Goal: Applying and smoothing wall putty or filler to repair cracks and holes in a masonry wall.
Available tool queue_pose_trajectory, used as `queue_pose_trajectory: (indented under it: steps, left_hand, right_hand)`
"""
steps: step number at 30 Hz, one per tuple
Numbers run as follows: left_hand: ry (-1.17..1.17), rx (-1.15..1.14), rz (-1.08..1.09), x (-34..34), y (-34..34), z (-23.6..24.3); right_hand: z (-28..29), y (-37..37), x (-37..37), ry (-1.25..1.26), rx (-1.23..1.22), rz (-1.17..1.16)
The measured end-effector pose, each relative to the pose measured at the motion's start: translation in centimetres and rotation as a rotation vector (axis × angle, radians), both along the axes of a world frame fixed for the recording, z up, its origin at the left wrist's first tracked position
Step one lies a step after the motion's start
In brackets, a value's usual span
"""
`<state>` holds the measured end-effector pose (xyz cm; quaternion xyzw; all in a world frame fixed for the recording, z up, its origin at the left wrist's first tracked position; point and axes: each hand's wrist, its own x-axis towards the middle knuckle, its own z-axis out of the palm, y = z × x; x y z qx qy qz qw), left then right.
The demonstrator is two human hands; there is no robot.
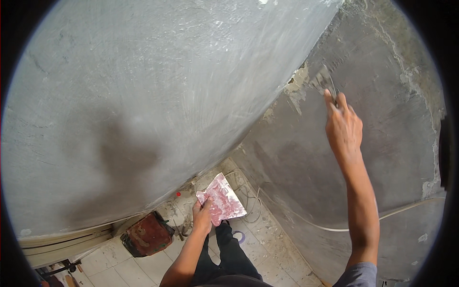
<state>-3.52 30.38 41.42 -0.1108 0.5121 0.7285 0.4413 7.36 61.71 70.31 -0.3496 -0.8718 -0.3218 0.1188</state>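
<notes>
The flat pink board (pixel 224 200), smeared with whitish paste, sits in the left hand (pixel 202 215), 1 corner pointing forward. The wide metal scraper (pixel 324 79), blurred, is in the right hand (pixel 345 126), blade on or very near the dark grey wall (pixel 296 143).

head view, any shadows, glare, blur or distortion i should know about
In the head view, a soft dark shadow falls on the left wall, with small glints near its top; in the head view, the putty knife in the right hand looks smeared, probably by motion; in the head view, fisheye black fills the corners.
</notes>
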Motion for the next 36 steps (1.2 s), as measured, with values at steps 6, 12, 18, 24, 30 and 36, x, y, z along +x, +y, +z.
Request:
queue_pose_trajectory:
  steps: [6, 12, 18, 24, 30, 36]
  left_hand:
    - [-0.006, -0.008, 0.017, 0.1, -0.6, -1.6]
    - [0.011, -0.029, 0.032, 0.2, -0.8, -2.0]
    - [0.003, -0.014, -0.001, 0.7, -0.4, -1.9]
    - [-0.005, -0.018, -0.024, 1.4, 0.1, -1.8]
    - [0.016, -0.035, 0.009, 1.0, -0.2, -1.7]
    - [-0.007, 0.003, -0.022, 1.2, 0.1, -2.2]
  right_hand:
    - [-6.5, 0.6, -0.3, 0.137, -0.138, 0.065]
    - [-10.3, 2.8, -1.1, 0.151, -0.232, 0.081]
    - [-10.8, 3.0, -2.3, 0.139, -0.186, 0.093]
    - [-9.8, 2.2, -1.2, 0.077, -0.159, 0.033]
    - [-8.6, 0.3, 0.3, 0.123, -0.184, 0.053]
    - [-9.0, 2.3, -1.7, 0.076, -0.169, 0.054]
